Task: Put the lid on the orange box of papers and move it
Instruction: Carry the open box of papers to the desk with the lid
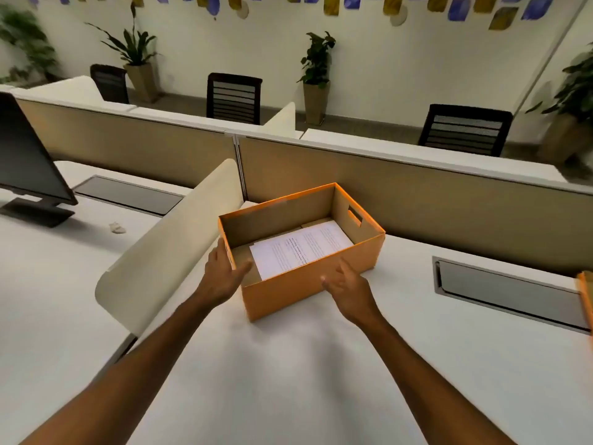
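Note:
An orange cardboard box (288, 292) sits open on the white desk, with printed white papers (301, 247) lying flat on its bottom. My left hand (224, 273) is at the box's near-left corner, fingers on the outer wall and thumb over the rim. My right hand (348, 285) is against the box's long front wall, fingers spread and touching it. An orange edge, which may be the lid (586, 293), shows at the far right border of the view, mostly cut off.
A cream curved divider (173, 239) stands just left of the box. A beige partition (417, 194) runs behind it. A grey cable hatch (507, 297) lies to the right, a monitor (25, 162) and crumpled paper (117, 228) to the left.

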Demonstrator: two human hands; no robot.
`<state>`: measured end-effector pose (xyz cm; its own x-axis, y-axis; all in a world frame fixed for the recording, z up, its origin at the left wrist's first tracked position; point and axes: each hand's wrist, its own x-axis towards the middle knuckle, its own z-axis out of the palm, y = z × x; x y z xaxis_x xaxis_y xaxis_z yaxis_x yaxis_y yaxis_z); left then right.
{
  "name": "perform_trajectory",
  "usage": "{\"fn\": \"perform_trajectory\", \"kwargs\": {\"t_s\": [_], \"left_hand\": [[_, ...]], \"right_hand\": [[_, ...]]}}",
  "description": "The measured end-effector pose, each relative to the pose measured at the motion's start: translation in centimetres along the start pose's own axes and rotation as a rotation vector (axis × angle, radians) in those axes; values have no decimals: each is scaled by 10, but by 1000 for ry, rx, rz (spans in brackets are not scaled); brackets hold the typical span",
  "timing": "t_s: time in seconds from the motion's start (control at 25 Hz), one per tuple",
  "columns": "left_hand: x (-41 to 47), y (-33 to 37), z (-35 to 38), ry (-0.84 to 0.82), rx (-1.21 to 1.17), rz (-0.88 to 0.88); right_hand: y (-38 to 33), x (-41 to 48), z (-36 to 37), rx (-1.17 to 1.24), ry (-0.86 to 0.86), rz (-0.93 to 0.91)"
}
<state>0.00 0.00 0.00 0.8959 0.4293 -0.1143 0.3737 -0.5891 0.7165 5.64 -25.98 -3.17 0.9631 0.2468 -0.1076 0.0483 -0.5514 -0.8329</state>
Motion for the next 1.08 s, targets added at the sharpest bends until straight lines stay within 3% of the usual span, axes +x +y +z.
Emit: {"fn": "perform_trajectory", "kwargs": {"t_s": [0.12, 0.24, 0.36, 0.68, 0.76, 0.96, 1.08], "left_hand": [[10, -23, 7, -33, -53, -173], [12, -33, 11, -162, -404, -317], [15, -33, 8, -166, -514, -327], [-5, -25, 13, -227, -513, -334], [-7, -19, 9, -161, -489, -282], [18, -5, -10, 180, -268, -34], [34, 1, -15, 127, -125, -11]], "right_hand": [[-7, 11, 29, 278, -26, 207], [-16, 17, 53, 556, -50, 396], [-25, 25, 67, 606, -9, 456], [-31, 36, 68, 581, 182, 548], [-28, 33, 56, 623, 200, 526], [-15, 14, 10, 613, 165, 471], [1, -1, -24, 576, 136, 437]]}}
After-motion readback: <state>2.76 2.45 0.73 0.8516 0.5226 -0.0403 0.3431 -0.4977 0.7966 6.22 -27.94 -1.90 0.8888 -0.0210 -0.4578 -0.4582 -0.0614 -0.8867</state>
